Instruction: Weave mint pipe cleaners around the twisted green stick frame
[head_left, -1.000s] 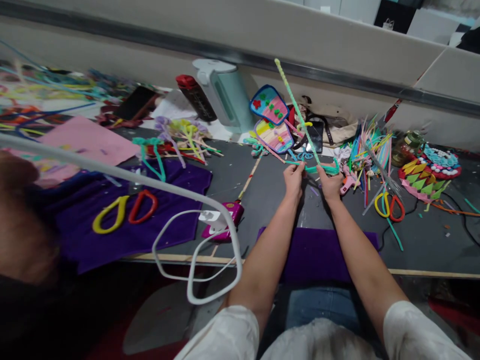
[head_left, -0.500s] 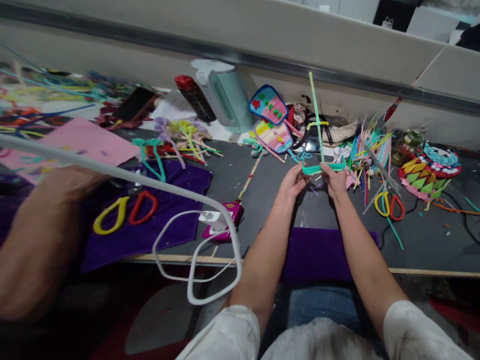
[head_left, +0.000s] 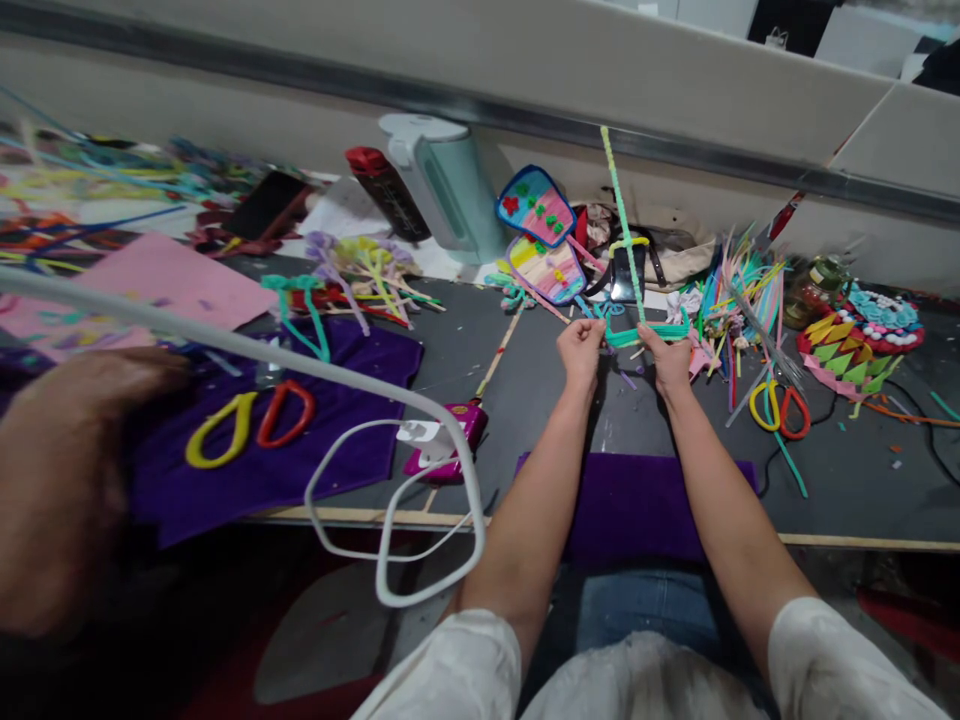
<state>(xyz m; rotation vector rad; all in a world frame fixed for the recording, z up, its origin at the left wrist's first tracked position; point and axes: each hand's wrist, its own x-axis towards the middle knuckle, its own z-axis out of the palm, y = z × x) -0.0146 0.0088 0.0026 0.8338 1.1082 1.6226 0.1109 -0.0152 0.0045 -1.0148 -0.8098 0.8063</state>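
Note:
A turquoise pipe-cleaner frame (head_left: 660, 330), long and low, is held above the grey table. A tall pale green pipe-cleaner stem (head_left: 622, 205) rises from it, tilted left, with a short yellow crosspiece on it. My left hand (head_left: 581, 352) is closed at the frame's left end; its fingertips are partly hidden, and it seems to pinch that end. My right hand (head_left: 667, 358) grips the frame near the foot of the stem, thumb in front. Beneath my forearms a purple cloth (head_left: 637, 505) lies at the table edge.
Scissors (head_left: 780, 410) and a pipe-cleaner bundle (head_left: 750, 300) lie right. A kettle (head_left: 450, 190) and red-capped bottle (head_left: 386, 195) stand behind. A white cable (head_left: 427, 400) crosses the left foreground. Another person's hand (head_left: 97, 410) is beside scissors (head_left: 247, 425) on purple cloth.
The stem's top has tipped further left. My left hand has shifted slightly left and its fingers have curled in. The other person's hand has moved left and down.

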